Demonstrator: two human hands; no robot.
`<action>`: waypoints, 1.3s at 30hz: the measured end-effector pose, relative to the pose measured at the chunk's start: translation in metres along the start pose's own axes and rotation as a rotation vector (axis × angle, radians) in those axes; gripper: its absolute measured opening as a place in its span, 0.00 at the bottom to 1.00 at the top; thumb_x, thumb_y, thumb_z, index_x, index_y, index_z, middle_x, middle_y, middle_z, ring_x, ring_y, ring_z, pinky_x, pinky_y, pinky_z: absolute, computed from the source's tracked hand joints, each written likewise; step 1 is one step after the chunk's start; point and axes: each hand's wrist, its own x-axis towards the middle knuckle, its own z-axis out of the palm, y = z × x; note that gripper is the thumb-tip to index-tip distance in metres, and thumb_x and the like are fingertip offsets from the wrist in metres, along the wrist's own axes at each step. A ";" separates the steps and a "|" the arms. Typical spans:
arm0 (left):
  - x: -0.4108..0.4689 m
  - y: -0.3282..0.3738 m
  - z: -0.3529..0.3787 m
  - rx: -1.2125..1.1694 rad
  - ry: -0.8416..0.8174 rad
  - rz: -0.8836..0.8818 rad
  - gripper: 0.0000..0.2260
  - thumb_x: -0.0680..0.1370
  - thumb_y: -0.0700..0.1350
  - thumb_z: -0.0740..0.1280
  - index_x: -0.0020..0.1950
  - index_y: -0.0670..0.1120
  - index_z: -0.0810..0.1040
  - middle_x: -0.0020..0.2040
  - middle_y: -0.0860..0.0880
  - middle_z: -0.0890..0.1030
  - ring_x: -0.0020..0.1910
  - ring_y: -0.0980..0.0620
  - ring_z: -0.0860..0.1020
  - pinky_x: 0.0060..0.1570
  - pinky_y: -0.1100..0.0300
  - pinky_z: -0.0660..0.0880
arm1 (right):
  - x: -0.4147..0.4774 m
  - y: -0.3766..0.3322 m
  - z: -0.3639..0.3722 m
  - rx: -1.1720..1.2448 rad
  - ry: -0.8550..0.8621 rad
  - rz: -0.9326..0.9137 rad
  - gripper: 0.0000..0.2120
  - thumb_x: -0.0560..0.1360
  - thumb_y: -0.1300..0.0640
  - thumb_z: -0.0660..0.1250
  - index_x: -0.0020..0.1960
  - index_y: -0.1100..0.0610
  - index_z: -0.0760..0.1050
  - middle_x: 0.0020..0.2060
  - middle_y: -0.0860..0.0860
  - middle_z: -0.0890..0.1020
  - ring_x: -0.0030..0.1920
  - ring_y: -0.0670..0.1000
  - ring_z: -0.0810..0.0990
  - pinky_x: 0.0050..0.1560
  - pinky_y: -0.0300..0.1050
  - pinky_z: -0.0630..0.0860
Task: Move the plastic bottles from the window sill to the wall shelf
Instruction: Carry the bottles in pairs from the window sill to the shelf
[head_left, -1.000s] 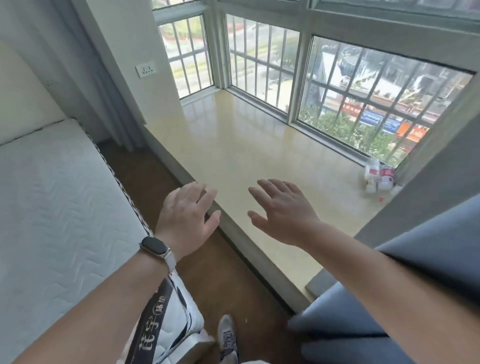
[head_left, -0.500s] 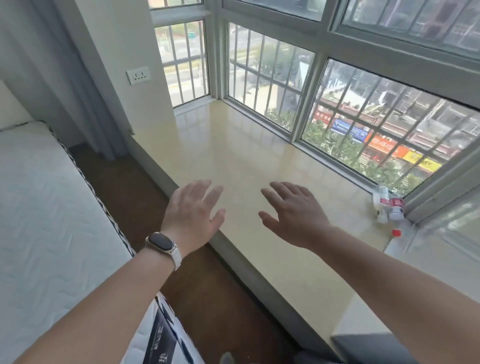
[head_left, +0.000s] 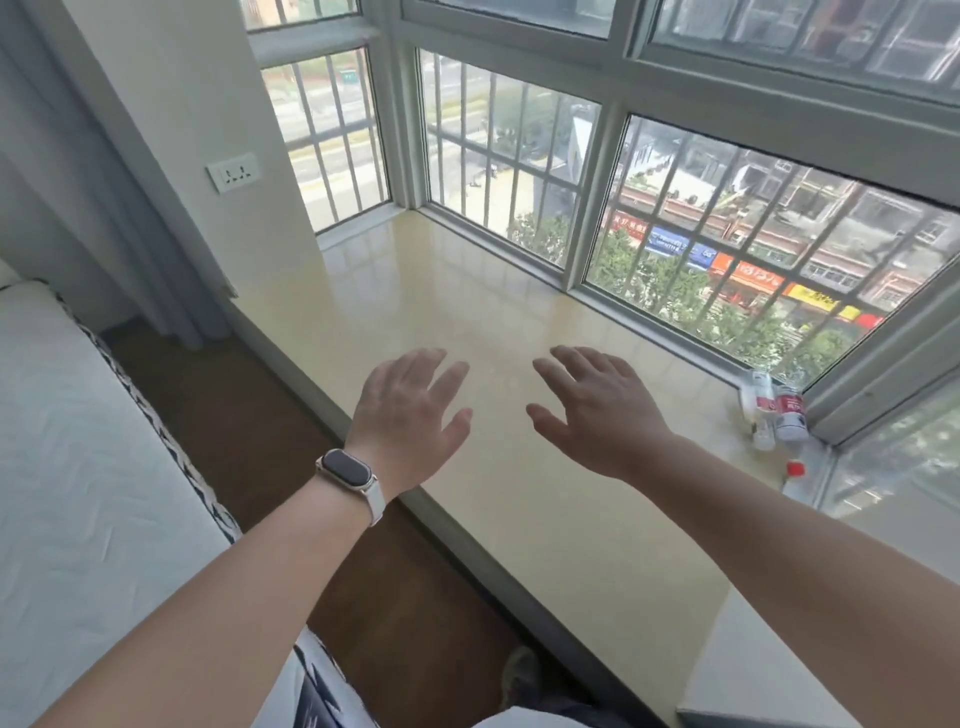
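Holds left hand (head_left: 410, 415) and right hand (head_left: 597, 415) empty over the window sill (head_left: 571, 551), fingers (head_left: 449, 376) apart, ready for the bottles (head_left: 779, 413) in its corner.

Nothing fully legible. Shop signboards (head_left: 746, 274) across the street, seen through the window (head_left: 597, 171), carry characters on red, blue, orange and yellow grounds, all too blurred to read. Plastic bottles (head_left: 788, 413) standing in the far right corner of the window sill (head_left: 519, 499) wear red labels with pale print, too small to make out.
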 end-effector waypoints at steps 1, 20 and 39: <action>0.009 0.001 0.002 0.006 -0.007 0.005 0.23 0.75 0.57 0.58 0.65 0.47 0.77 0.64 0.43 0.78 0.63 0.41 0.75 0.61 0.42 0.71 | 0.006 0.007 0.001 0.008 0.003 0.009 0.29 0.78 0.38 0.53 0.71 0.53 0.67 0.70 0.54 0.71 0.70 0.57 0.67 0.67 0.55 0.64; 0.180 0.050 0.050 -0.004 -0.079 0.174 0.25 0.76 0.57 0.57 0.67 0.47 0.77 0.65 0.43 0.77 0.65 0.40 0.75 0.62 0.42 0.70 | 0.070 0.132 0.035 0.240 0.072 0.364 0.27 0.79 0.39 0.55 0.73 0.52 0.64 0.71 0.52 0.68 0.69 0.55 0.65 0.67 0.52 0.61; 0.361 0.097 0.145 -0.188 -0.154 0.752 0.24 0.76 0.56 0.59 0.65 0.44 0.78 0.63 0.40 0.79 0.61 0.38 0.76 0.59 0.42 0.73 | 0.052 0.232 0.054 0.040 -0.057 0.911 0.29 0.78 0.37 0.53 0.72 0.52 0.67 0.71 0.53 0.70 0.68 0.58 0.69 0.64 0.57 0.68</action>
